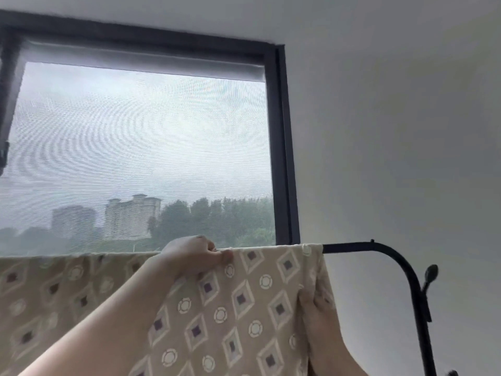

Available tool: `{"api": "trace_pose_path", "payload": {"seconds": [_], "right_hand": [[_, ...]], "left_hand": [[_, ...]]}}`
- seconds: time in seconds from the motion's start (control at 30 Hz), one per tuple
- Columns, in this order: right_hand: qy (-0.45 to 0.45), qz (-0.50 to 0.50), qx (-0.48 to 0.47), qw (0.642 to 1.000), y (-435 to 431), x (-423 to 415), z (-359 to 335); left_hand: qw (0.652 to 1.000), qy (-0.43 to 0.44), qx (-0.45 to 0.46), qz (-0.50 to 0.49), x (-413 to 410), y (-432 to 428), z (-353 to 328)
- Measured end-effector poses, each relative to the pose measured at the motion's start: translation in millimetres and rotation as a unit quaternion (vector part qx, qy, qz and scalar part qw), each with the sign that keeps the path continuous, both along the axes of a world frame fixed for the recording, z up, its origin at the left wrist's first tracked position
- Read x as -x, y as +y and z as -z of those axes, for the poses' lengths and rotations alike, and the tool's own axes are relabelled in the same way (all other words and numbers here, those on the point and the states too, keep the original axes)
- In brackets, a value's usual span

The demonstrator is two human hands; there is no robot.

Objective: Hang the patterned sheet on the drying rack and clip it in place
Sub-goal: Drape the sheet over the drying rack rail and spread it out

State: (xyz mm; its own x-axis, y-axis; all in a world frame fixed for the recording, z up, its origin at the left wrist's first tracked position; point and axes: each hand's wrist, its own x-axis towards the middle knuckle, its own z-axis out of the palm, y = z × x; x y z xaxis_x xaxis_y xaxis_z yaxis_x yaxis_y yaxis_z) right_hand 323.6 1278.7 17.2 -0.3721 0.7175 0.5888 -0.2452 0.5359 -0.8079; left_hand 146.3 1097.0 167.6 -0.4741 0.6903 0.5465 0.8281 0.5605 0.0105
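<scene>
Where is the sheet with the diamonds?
In the head view, the beige diamond-patterned sheet hangs over the black metal drying rack bar, low left and centre, just under the dark-framed window.

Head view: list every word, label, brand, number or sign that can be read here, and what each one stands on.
None can be read.
sheet: only a printed pattern of diamonds and circles, no lettering.
rack: plain black bar, no label showing.
window frame and wall: no marks.
buildings outside: blurred behind the screen, so any sign on them cannot be told.
</scene>
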Motion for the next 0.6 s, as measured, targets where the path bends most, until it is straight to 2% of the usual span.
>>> {"api": "trace_pose_path", "payload": {"seconds": [0.1,0.2,0.3,0.4,0.47,0.5,0.57,0.6], "right_hand": [[-0.003,0.012,-0.044,0.999,-2,2,11],[0.035,0.000,0.004,0.999,-27,-8,-2],[0.068,0.054,0.026,0.996,-25,-17,-36],[0.067,0.118,-0.031,0.990,-13,-26,-81],[-0.008,0.159,-0.069,0.985,3,-29,-112],[-0.084,0.172,-0.097,0.977,12,-29,-127],[-0.263,0.198,-0.155,0.932,23,-27,-151],[-0.318,0.216,-0.183,0.905,25,-26,-160]], "left_hand": [[1.000,-0.014,-0.010,-0.003,11,-4,1],[1.000,-0.006,-0.014,-0.013,19,-11,0],[1.000,0.013,-0.028,0.003,22,-15,-4],[0.998,-0.011,-0.041,0.038,28,-18,-10],[0.998,-0.031,-0.038,0.049,35,-21,-12],[0.997,-0.044,-0.034,0.050,38,-23,-12],[0.995,-0.077,-0.029,0.059,41,-28,-12],[0.993,-0.089,-0.028,0.067,41,-30,-11]]}}
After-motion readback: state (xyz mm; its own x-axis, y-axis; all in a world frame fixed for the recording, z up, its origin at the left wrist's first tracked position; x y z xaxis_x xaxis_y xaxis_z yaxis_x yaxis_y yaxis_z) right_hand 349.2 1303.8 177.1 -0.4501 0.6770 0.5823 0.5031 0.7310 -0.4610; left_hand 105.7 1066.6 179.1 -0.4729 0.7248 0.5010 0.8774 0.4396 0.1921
